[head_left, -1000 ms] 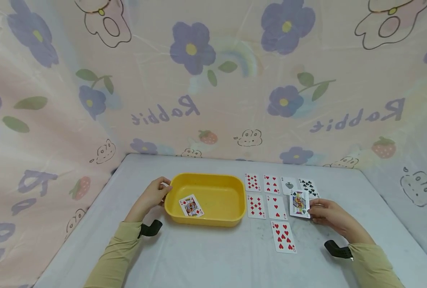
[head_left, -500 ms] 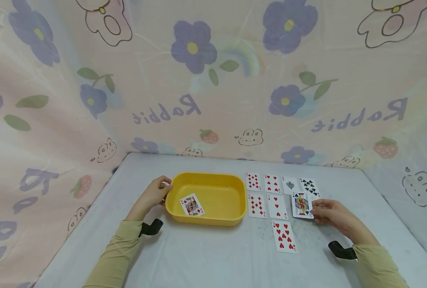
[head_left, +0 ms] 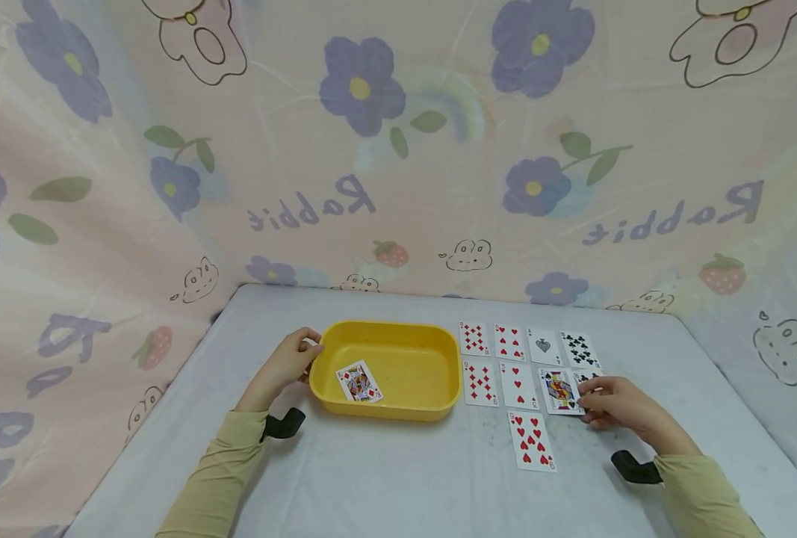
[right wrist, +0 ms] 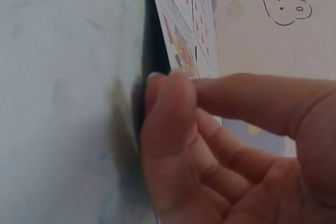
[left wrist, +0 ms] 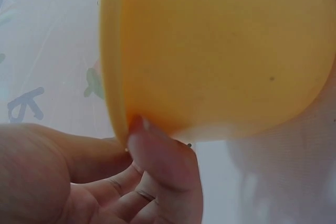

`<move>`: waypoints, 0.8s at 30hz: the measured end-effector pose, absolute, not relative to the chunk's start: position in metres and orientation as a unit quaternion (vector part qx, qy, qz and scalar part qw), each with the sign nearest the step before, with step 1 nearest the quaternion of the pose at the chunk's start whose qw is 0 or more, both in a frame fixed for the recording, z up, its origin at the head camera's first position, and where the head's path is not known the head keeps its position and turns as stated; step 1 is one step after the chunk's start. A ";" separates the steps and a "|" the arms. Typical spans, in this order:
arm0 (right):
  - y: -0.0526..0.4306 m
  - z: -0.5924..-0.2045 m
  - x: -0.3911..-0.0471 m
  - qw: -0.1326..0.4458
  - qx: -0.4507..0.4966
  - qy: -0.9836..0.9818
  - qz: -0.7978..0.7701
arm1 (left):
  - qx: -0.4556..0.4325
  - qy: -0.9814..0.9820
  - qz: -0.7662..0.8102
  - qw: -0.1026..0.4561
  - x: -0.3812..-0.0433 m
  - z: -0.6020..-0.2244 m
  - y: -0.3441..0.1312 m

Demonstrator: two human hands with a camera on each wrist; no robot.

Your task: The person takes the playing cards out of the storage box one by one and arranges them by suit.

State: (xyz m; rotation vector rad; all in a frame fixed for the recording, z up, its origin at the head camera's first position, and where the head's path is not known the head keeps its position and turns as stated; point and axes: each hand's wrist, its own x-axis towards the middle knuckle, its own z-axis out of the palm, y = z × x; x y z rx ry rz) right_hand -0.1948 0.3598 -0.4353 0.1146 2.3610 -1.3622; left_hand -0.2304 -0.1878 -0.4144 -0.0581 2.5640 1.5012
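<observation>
My left hand (head_left: 284,368) grips the left rim of a yellow plastic basin (head_left: 432,407); in the left wrist view the thumb (left wrist: 165,158) lies against the basin wall (left wrist: 226,51). Inside the basin lies one face card with red diamonds (head_left: 359,382). On the right, my right hand (head_left: 630,409) pinches the edge of a spade face card (head_left: 559,391). In the right wrist view that card (right wrist: 176,43) tilts, with dark shadow beneath it. A black-suited card (head_left: 586,375) shows partly behind the held card and fingers.
Face-up cards lie right of the basin: a spade ace (head_left: 543,346), a clubs card (head_left: 578,349), hearts cards (head_left: 509,342) and diamonds cards (head_left: 473,338). Nearest the front lies a nine of hearts (head_left: 531,441). A printed curtain (head_left: 398,164) hangs behind the white table (head_left: 385,478).
The held face card has moved down and slightly left, uncovering more of the spade ace and the black-suited card behind. My left hand and the basin have stayed in place.
</observation>
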 end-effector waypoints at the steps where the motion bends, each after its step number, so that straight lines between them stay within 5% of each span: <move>1: 0.359 -0.435 -0.195 0.204 0.046 0.849 -0.486 | -0.020 0.859 0.504 0.085 -0.231 -0.414 -0.188; 24: 0.344 -0.435 -0.191 0.169 0.027 0.878 -0.447 | -0.025 0.861 0.501 0.088 -0.230 -0.412 -0.187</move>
